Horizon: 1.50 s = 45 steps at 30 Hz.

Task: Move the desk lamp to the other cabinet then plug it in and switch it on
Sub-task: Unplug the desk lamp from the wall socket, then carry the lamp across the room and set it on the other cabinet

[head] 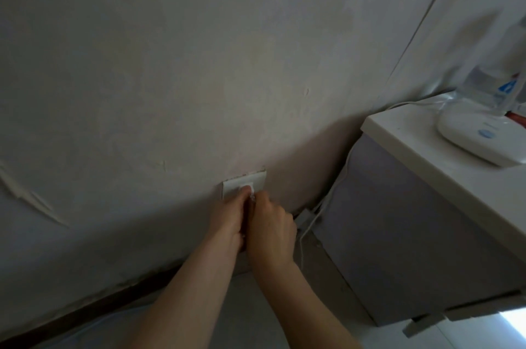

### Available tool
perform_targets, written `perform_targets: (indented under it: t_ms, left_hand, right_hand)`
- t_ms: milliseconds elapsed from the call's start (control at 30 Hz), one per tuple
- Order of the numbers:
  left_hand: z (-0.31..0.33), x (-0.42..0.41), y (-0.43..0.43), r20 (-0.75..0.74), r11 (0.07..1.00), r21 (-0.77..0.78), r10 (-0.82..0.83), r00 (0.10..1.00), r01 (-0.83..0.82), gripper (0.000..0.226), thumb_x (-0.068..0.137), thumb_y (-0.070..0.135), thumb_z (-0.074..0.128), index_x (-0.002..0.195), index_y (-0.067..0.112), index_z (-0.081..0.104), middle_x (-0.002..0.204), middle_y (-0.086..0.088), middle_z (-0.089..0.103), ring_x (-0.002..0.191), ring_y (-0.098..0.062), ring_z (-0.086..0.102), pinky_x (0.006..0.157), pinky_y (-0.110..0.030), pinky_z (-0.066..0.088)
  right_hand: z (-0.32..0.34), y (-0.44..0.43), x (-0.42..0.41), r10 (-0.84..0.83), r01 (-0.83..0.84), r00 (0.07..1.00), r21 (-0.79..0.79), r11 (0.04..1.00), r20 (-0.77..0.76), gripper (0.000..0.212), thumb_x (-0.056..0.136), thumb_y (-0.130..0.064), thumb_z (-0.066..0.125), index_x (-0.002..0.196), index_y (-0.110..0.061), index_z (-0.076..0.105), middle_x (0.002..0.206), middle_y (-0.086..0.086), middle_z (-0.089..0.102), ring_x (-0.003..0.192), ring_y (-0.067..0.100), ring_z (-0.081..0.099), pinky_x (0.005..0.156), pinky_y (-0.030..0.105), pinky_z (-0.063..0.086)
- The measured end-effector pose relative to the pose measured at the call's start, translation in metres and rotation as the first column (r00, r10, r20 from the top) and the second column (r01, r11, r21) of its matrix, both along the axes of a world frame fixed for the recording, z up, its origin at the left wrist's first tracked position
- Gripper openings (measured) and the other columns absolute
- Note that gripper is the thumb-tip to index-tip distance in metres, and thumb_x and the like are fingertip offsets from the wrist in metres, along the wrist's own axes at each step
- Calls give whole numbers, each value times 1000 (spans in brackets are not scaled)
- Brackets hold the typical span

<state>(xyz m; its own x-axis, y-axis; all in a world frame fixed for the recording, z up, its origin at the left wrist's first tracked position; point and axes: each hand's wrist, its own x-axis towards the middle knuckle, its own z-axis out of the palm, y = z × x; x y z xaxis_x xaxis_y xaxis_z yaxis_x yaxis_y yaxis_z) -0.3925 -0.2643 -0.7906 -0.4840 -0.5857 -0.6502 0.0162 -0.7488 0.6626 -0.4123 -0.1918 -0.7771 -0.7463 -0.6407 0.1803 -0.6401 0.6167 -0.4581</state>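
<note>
A white wall socket [232, 185] sits low on the wall. A white plug [248, 187] is at the socket, pinched between the fingertips of my left hand [227, 219] and my right hand [270, 232], which press together. The hands cover most of the plug. The desk lamp's white oval base [481, 139] rests on the white-topped cabinet [412, 132] at the right. Its white cable [338, 177] drops behind the cabinet's back corner and runs down along the wall toward the floor.
A clear plastic bottle with a blue label [492, 83] stands behind the lamp base. The cabinet's grey side panel [398, 229] is close to my right hand. A dark skirting strip [94, 303] runs along the wall's foot above the pale floor [484, 334].
</note>
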Motion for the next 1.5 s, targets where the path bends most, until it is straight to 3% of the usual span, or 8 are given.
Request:
perform_targets:
  t_ms: [200,433,633,767,900,1067,1367,1500]
  left_hand:
    - [-1,0,4,2,996,-51,74,997,-74,22,85,23,64,72,6,63,70,-13,61,61,-24,58,55,-27,47]
    - [-11,10,34,43,965,-261,50,998,-37,25,85,29,65,66,14,72,85,-17,73,84,-30,69,84,-43,54]
    - [23,-15,53,16,919,-393,-23,1000,27,27,80,39,66,62,22,75,57,0,72,68,-24,68,65,-34,52]
    - [64,-35,69,-19,846,-531,-74,997,52,17,71,41,68,72,26,76,66,-2,76,67,-21,72,62,-34,56]
    - [103,-47,77,-83,770,-635,-145,986,60,8,75,35,69,74,35,77,71,5,77,72,-13,73,68,-31,56]
    - [137,-50,71,-106,645,-763,-197,975,47,17,82,30,66,73,42,75,77,14,77,76,-5,72,74,-32,56]
    - [176,-60,39,-27,491,-868,-201,979,77,14,86,34,62,79,40,73,76,11,76,75,-6,71,79,-40,59]
    - [199,-71,29,3,421,-901,-236,972,105,13,87,34,62,85,32,74,78,5,77,77,-10,72,82,-44,58]
  right_hand:
    - [5,-3,-4,-4,9,999,-103,995,49,30,99,-28,43,84,-7,59,90,19,70,83,41,64,59,36,25]
    - [1,24,1,7,2,997,-106,994,83,32,99,-26,46,79,-4,59,83,22,70,78,43,64,58,39,32]
    - [38,52,-22,0,6,999,-209,978,32,27,98,-27,49,80,-8,55,79,17,70,72,41,64,61,43,43]
    - [72,74,-40,-29,24,1000,-319,947,-9,21,97,-27,52,84,-11,56,75,9,69,65,30,64,60,45,49]
    - [102,90,-50,-49,20,997,-403,915,-63,9,96,-25,54,96,-20,61,76,-3,70,63,14,64,59,31,50]
    - [120,86,-51,-29,-2,998,-461,887,-59,30,96,-24,54,126,-26,55,90,-3,75,76,13,69,68,33,56]
    - [154,58,-65,28,-53,998,-491,870,-59,38,96,-21,53,134,-26,52,90,-1,76,76,20,69,66,36,53]
    - [172,53,-78,36,-45,999,-503,863,-27,38,96,-22,55,134,-26,51,88,0,75,74,17,68,66,25,48]
